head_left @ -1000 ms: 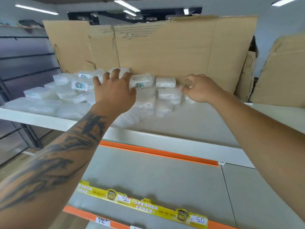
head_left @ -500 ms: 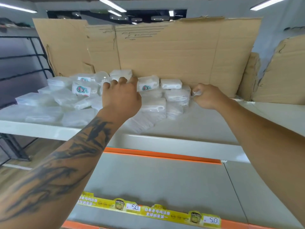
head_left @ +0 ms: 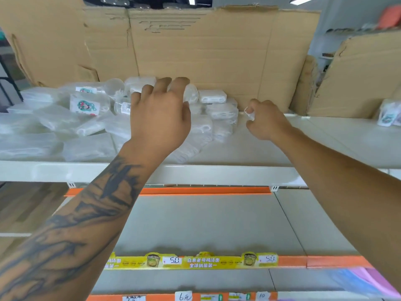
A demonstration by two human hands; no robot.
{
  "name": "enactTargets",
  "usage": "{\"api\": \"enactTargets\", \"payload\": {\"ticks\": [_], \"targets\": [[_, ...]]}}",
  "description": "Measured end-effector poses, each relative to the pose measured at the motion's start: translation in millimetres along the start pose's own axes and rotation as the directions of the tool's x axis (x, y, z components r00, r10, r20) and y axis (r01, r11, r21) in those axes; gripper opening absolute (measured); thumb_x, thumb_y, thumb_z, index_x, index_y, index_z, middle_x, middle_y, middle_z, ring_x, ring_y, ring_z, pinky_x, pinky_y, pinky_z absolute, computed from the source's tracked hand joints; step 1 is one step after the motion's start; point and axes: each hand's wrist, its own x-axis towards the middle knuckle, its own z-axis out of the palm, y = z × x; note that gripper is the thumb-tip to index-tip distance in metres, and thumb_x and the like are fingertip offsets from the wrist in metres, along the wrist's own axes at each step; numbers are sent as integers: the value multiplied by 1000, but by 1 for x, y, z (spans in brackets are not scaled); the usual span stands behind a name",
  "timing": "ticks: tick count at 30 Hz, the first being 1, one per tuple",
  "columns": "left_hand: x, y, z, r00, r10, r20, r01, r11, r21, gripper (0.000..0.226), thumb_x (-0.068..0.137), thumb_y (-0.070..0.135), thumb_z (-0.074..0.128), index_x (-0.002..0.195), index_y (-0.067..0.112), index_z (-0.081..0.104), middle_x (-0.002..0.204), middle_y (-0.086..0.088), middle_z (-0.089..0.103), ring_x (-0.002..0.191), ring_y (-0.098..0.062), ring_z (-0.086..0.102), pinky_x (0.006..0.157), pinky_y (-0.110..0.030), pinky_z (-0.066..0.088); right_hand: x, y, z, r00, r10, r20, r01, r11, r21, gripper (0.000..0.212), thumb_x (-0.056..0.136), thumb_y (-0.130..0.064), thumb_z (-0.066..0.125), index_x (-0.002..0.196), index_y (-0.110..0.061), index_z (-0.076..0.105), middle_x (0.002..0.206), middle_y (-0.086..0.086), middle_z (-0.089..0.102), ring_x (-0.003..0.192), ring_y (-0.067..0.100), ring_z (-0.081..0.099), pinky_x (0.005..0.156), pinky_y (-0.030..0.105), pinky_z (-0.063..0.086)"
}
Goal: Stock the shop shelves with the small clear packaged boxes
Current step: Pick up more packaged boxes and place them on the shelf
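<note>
While the left hand arches with fingers loosely curled over the heap of small clear boxes on the top shelf, against the cardboard sheet, the right hand pinches a small clear piece beside the stack. Thin transparent shells suggest light, slippery, easily dented packs, best taken by the short sides between thumb and fingertips. Cartoon labels are unreadable; the lower yellow price strip shows "5.0", and tags beneath read "6元" and "10".

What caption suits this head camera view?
Left hand reaches over clear boxes on the top shelf; right hand pinches clear wrap.
</note>
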Motion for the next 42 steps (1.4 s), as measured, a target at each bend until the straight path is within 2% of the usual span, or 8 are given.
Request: {"api": "enactTargets", "payload": {"ticks": [5, 8, 11, 18, 23, 31, 39, 42], "targets": [[-11, 8, -10, 999, 35, -19, -37, 990, -135, 48, 97, 23, 53, 145, 25, 52, 147, -10, 54, 116, -45, 53, 95, -52, 48, -27, -4, -7, 998, -4, -67, 9, 998, 61, 31, 92, -18, 59, 123, -22, 56, 125, 13, 50, 94, 29, 54, 75, 32, 43], [-22, 23, -17, 999, 45, -24, -49, 978, -203, 48, 97, 21, 54, 144, 24, 53, 148, -10, 52, 119, -45, 51, 92, -52, 51, -55, -6, -15, 990, -34, -135, 47, 994, 97, 34, 91, -17, 57, 123, -25, 57, 126, 10, 54, 97, 31, 60, 77, 36, 49], [-36, 49, -20, 995, 92, -30, -97, 960, -263, 47, 96, 19, 54, 142, 23, 55, 147, -13, 52, 119, -44, 52, 99, -50, 47, -91, -4, -28, 971, -37, -238, 79, 982, 170, 38, 89, -16, 58, 126, -27, 58, 132, 5, 56, 101, 29, 63, 87, 36, 50], [-76, 121, -16, 990, 133, 41, -111, 931, -348, 50, 94, 27, 47, 144, 26, 52, 148, -8, 52, 132, -36, 50, 105, -47, 41, -186, 30, -61, 890, -54, -453, 232, 908, 348, 41, 85, -12, 63, 124, -23, 63, 130, -4, 59, 103, 13, 58, 85, 24, 43], [-116, 193, -21, 986, 154, 60, -117, 909, -400, 47, 95, 20, 55, 142, 22, 55, 144, -12, 54, 126, -38, 54, 104, -42, 40, -248, 83, -89, 864, -67, -499, 289, 878, 382, 41, 83, -9, 63, 123, -19, 63, 129, -2, 59, 110, 6, 56, 88, 9, 38], [-178, 314, -27, 983, 167, 71, -105, 845, -525, 46, 94, 19, 55, 140, 16, 59, 142, -16, 56, 132, -33, 51, 112, -44, 38, -337, 198, -114, 882, 8, -471, 211, 888, 409, 39, 85, -14, 61, 124, -15, 64, 132, 2, 60, 111, 15, 59, 91, 23, 46], [-193, 414, -8, 967, 237, 94, -138, 797, -587, 46, 96, 22, 57, 142, 19, 58, 145, -11, 55, 133, -32, 52, 113, -46, 40, -371, 288, -132, 863, 88, -497, 144, 901, 410, 42, 84, -9, 65, 125, -15, 62, 130, -1, 62, 105, 11, 60, 85, 19, 46], [-183, 447, 5, 963, 258, 82, -161, 788, -594, 47, 96, 21, 58, 143, 21, 57, 147, -10, 53, 131, -34, 53, 113, -42, 39, -376, 318, -135, 851, 130, -509, 116, 898, 424, 42, 85, -8, 66, 126, -15, 61, 129, -2, 62, 107, 12, 61, 86, 24, 50]]}}
